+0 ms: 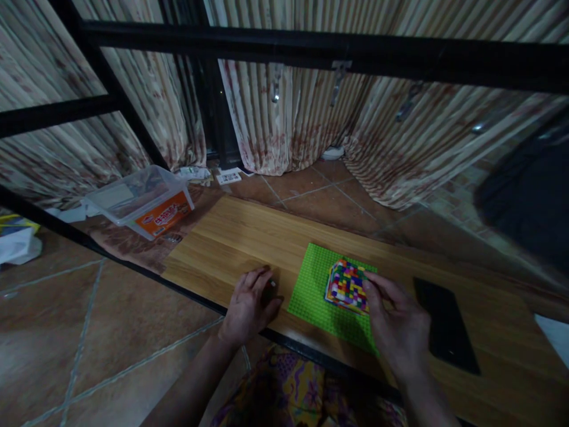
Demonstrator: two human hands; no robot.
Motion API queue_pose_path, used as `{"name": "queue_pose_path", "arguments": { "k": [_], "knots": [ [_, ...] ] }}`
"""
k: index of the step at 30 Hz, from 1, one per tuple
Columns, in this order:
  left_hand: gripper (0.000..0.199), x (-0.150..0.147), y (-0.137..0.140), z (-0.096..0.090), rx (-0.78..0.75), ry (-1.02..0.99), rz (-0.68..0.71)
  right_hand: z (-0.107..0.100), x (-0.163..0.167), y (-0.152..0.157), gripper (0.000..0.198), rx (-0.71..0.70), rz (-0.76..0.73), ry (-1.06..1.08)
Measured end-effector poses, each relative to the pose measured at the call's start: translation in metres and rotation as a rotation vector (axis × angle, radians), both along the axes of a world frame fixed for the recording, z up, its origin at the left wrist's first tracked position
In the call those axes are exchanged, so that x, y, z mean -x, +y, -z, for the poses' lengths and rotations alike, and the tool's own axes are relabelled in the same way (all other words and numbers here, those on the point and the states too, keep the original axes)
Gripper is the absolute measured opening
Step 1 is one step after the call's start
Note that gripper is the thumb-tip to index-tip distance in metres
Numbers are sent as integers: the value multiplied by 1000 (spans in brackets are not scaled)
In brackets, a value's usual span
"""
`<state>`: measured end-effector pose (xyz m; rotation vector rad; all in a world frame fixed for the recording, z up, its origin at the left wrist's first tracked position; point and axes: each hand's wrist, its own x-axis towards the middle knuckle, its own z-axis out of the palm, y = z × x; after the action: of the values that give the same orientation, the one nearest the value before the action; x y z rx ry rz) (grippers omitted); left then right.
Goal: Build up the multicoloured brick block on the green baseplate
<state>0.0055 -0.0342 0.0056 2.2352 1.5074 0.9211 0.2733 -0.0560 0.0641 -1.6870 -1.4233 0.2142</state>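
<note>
A block of multicoloured toy building bricks [349, 286] stands on a green studded baseplate [306, 290], several layers high at its edge. My right hand [398, 323] reaches in from the right. Its thumb and index finger are pinched together at the block's right edge; whatever they hold is hidden. Left of the baseplate, my left hand [249, 302] rests on the wooden tabletop [249, 231], fingers curled and thumb apart from them. Something small, dark with a white spot, shows by its fingertips, too unclear to name.
A flat black tablet-like slab [447, 326] lies on the tabletop to the right. Beyond the left end, a clear plastic bin [146, 198] with an orange label sits on the floor. Dark metal bars [284, 47] cross in front of striped curtains [306, 118].
</note>
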Motion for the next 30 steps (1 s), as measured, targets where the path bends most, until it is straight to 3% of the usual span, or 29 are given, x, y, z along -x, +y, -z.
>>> {"name": "queue_pose_path", "arguments": {
  "k": [6, 16, 23, 30],
  "knots": [
    [21, -11, 11, 10, -136, 32, -55, 9, -20, 7, 27, 2, 22, 29],
    [21, -11, 14, 18, -198, 22, -48, 31, -17, 27, 20, -9, 28, 158],
    [21, -7, 15, 18, -204, 29, -13, 37, -19, 37, 25, 91, 25, 510],
    [19, -4, 21, 16, -195, 53, 83, 25, -11, 38, 44, 288, 66, 975]
  ]
}}
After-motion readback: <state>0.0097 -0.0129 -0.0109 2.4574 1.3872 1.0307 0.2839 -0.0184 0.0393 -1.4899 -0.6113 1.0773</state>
